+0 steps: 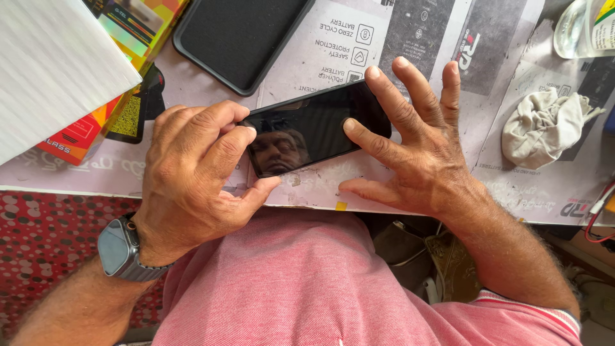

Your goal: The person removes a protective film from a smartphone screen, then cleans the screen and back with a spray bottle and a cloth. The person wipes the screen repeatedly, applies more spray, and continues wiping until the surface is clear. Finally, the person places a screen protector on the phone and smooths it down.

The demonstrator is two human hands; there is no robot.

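Pinched in the left hand (192, 173), black phone (307, 128); right hand (416, 154) fingertip presses it.

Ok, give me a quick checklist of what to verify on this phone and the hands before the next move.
1. Left hand grip on the black glossy smartphone end: ok.
2. Right hand fingertip pressing the screen: ok.
3. Screen dark, reflective, crack-free: ok.
4. Dust on the glass: cannot tell.
5. Crumpled white cloth within reach on the right: ok.
6. Black rectangular phone case apart from the phone: ok.
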